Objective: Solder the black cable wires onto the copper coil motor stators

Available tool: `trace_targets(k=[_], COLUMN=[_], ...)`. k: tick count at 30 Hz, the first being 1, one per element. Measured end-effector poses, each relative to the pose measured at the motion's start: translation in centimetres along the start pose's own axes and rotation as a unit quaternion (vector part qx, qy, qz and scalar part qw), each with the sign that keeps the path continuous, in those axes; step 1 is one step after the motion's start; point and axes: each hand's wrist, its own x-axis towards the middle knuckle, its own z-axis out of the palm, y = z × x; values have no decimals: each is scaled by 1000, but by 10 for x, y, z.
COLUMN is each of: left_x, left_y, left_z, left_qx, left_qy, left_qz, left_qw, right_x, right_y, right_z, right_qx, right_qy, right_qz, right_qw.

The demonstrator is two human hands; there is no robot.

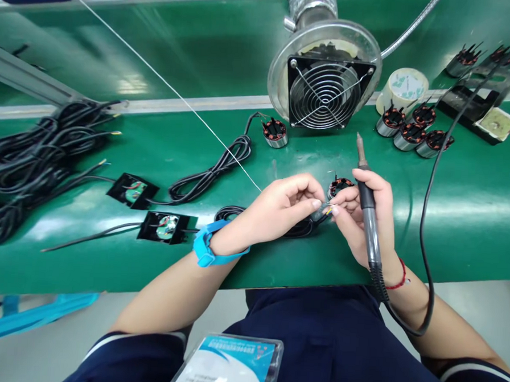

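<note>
My left hand (286,207), with a blue strap on its wrist, is closed in a pinch at a thin wire near the cable's end. A thin pale strand (170,87) runs from the upper left down to this hand. My right hand (371,214) grips a soldering iron (367,205), its tip pointing up and away. That hand's thumb and finger also pinch around the thin yellow and other coloured wires (330,210) of a black cable. Just behind the fingertips sits a motor stator (339,187) with copper windings, partly covered by the right fingers. My left forearm hides part of the coiled cable (301,229).
A fume extractor fan (324,95) stands at the back. Several stators (409,135), a tape roll (403,87) and an iron stand with sponge (495,124) are right. Leftward lie a stator (275,133), black housings (166,227) and bundled cables (21,161). The iron's cord (424,222) loops past my right arm.
</note>
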Motion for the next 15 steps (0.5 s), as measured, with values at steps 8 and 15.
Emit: trace_targets(k=[8,15], left_x=[0,3], left_y=[2,3], left_z=[-5,-5], left_qx=[42,-66], left_qy=[-128,-110], left_qz=[-36,-113], left_qw=[990,985], right_x=[2,5], right_y=[-8,-13], right_z=[1,-6], right_qx=[-116,-127], right_qy=[-4,-41], right_qz=[-146,-131], right_qw=[982,982])
